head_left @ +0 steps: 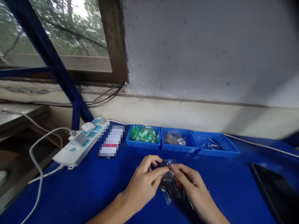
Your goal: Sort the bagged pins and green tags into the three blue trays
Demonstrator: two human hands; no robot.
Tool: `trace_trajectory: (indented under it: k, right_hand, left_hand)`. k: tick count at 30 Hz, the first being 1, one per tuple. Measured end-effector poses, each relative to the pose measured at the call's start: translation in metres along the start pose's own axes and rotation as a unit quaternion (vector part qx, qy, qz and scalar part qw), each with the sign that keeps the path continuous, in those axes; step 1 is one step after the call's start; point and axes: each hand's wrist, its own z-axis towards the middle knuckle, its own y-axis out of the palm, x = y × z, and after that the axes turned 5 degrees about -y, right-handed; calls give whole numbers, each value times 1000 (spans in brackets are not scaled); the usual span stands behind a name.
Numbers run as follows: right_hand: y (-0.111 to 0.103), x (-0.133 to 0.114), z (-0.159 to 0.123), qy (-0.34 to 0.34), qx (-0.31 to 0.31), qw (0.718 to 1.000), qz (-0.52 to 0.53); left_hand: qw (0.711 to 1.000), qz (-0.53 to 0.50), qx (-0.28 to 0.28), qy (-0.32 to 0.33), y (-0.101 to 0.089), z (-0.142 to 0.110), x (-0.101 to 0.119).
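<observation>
A small clear plastic bag (168,193) with dark contents hangs between my two hands, low over the blue tabletop. My left hand (149,174) pinches its upper part between thumb and forefinger. From the other side, my right hand (190,180) also grips the bag, its thumb and fingertips meeting close to the left ones. What exactly lies inside the bag is too blurred to tell. Thin metal rods show partly beside and below my right hand, mostly hidden by it.
Behind my hands stand three blue bins: one with green packets (144,134), one with clear bags (174,139), one with metal rods (212,145). A white power strip (80,143) lies left, beside a pixelated patch. A dark phone-like device (275,189) rests at right.
</observation>
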Motion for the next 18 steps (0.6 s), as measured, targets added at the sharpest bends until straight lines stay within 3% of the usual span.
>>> trace_trajectory:
  k: [3, 6, 11, 14, 16, 18]
  right_hand:
    - [-1, 4, 2, -8, 22, 999, 22]
    - [-1, 6, 1, -78, 45, 995, -39]
    - [2, 12, -5, -267, 26, 940, -212]
    - [3, 17, -8, -298, 26, 917, -265]
    - [4, 17, -7, -276, 34, 926, -257]
    - [3, 13, -5, -226, 48, 948, -221]
  left_hand:
    - [1000, -20, -9, -20, -1, 0, 3]
    - [989, -103, -31, -105, -5, 5, 7]
    - [901, -329, -63, -277, -5, 11, 6]
    - [873, -368, -60, -316, -3, 14, 2]
    - [882, -349, -52, -313, -4, 15, -1]
    - [921, -284, -20, -267, -6, 16, -3]
